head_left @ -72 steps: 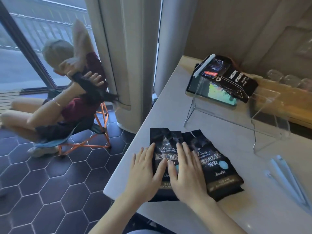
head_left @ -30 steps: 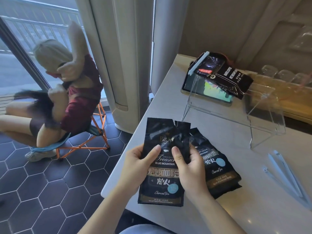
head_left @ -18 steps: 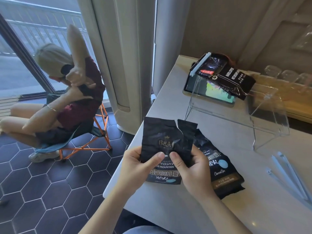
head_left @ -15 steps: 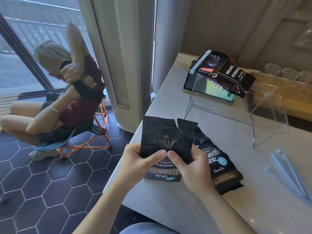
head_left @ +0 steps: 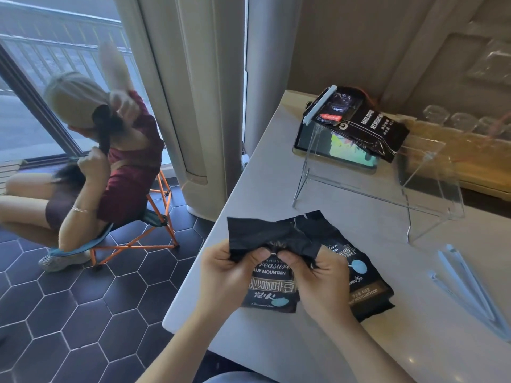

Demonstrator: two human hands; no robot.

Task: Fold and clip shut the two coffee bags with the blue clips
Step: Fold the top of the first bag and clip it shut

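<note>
Both hands hold a black coffee bag (head_left: pixel 272 288) upright near the table's front left edge. My left hand (head_left: pixel 224 275) pinches its left side and my right hand (head_left: pixel 318 277) its right side, just below the crumpled top flap, which bends over toward me. A second black coffee bag (head_left: pixel 362 280) lies flat on the table behind and to the right of my right hand. Two pale blue clips (head_left: pixel 470 288) lie on the table at the right, untouched.
A clear acrylic stand (head_left: pixel 387 189) sits behind the bags, with a tablet (head_left: pixel 340 150) and a third dark bag (head_left: pixel 367 128) clipped shut beyond it. Glasses on a wooden tray (head_left: pixel 470 150) stand far right. A person (head_left: pixel 110 161) sits on a folding chair at left. The white table's edge (head_left: pixel 177 324) is close.
Both hands lifted the left bag from flat on the table and stood it up. Its top flap has been creased and bent down between my fingers.
</note>
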